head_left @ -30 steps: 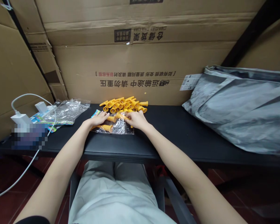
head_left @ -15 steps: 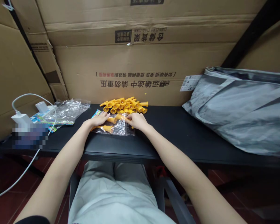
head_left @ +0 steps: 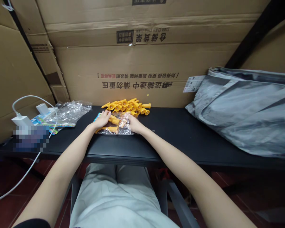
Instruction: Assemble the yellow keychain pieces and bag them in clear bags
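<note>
Bag (head_left: 128,130) and its horns (head_left: 112,129) lie before the pile (head_left: 129,106), your left hand (head_left: 102,120) over one end; your right hand (head_left: 135,123) has slid inward, seemingly under the film, so likely works inside now; whether either grips anything, I can't tell

Soft, fairly subdued light falls on the counter (head_left: 178,136), seemingly from above; the black top gives back a faint sheen, while small white glints break over the clear plastic bag (head_left: 128,130) and the film packets (head_left: 72,110); the floor (head_left: 11,205) sinks into shadow. The wide lens stretches the grey bag (head_left: 242,117); fine print looks soft, and a pixelated patch (head_left: 29,141) masks the left.
</note>
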### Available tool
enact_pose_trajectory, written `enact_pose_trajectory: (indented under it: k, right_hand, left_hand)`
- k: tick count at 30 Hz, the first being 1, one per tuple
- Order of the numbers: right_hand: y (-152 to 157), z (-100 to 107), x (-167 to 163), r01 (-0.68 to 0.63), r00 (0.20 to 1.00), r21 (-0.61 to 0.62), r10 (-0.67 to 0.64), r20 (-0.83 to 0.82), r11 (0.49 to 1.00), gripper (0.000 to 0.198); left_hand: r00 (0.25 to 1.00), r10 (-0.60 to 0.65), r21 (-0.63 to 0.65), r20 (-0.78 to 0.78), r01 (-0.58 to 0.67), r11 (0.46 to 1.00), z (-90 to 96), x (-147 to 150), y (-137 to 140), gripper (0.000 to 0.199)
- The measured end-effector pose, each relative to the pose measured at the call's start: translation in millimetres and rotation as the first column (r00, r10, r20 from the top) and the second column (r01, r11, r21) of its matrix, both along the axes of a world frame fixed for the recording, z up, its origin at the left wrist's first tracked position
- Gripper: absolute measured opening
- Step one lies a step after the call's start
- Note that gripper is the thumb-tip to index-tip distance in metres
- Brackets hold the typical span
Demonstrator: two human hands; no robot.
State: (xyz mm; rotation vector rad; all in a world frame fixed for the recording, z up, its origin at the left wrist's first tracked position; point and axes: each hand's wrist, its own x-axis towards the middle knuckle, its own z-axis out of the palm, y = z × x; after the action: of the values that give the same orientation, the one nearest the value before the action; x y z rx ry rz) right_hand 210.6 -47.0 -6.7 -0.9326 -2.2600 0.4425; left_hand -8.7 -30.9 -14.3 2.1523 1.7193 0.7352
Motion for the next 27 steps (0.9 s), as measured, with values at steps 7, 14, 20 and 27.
enact_pose_trajectory:
  k: [7,14,20,27]
  right_hand:
    - [4,-7,3,0.228,0.967,-0.005,-0.226,0.115,0.974,0.018]
    - [6,-6,4,0.239,0.971,-0.152,-0.236,0.038,0.959,0.013]
    - [9,-8,3,0.167,0.985,-0.278,-0.172,0.007,0.946,0.025]
    - [22,13,29,0.46,0.885,-0.098,-0.465,-0.033,0.882,0.036]
  left_hand:
    - [0.993,0.021,-0.029,0.116,-0.017,0.999,2.1,4,-2,0.052]
    - [0.989,0.007,-0.001,0.148,-0.007,1.0,8.6,6,-10,0.045]
    - [0.982,0.052,-0.023,0.182,-0.049,0.999,9.4,3,-11,0.029]
    - [0.985,0.066,0.056,0.162,-0.076,0.996,7.0,2,-8,0.017]
